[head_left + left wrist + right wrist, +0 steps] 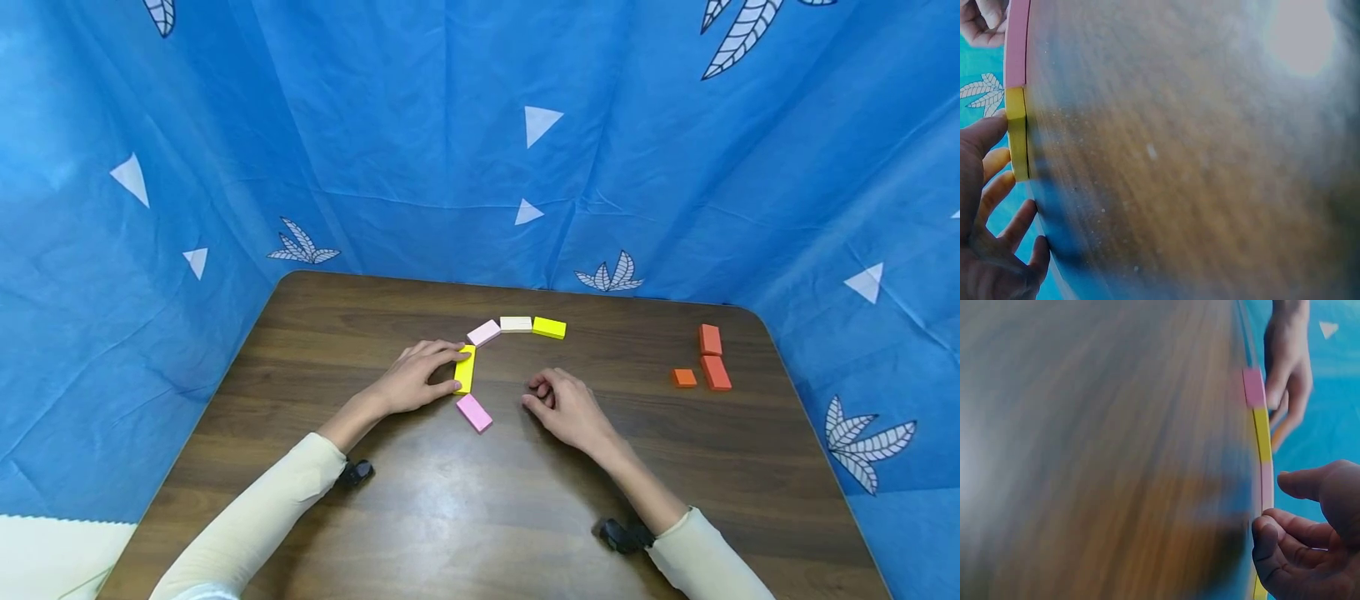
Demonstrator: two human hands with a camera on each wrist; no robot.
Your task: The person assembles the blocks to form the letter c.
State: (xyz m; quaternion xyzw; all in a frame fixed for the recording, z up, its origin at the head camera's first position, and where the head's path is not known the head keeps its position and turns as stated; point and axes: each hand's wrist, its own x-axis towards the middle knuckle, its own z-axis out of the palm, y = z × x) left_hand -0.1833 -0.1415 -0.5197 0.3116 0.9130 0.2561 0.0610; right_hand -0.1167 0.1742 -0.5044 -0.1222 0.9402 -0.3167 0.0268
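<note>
From where I stand, the left hand (408, 379) is on the left side of the curved row on the worktop (352, 308). Its grip pinches a yellow block (464, 369) end to end, thumb at the near end, finger at the far. The block lies directly right of that hand, long axis running near to far; the left hand is plainly the nearer. The right hand (573, 412) is well apart to the right, fingers loosely curled, holding nothing.

A pink block (474, 413) lies just beside the pinched block's near end, slanting near and right; contact cannot be confirmed. Past the far end, going right: a pale pink block (483, 332), a white block (516, 324), a second yellow block (549, 327).

Count, eight: two yellow, one pink, one pale pink, one white, plus two red blocks (716, 373) and one orange block (684, 378) at the right.
</note>
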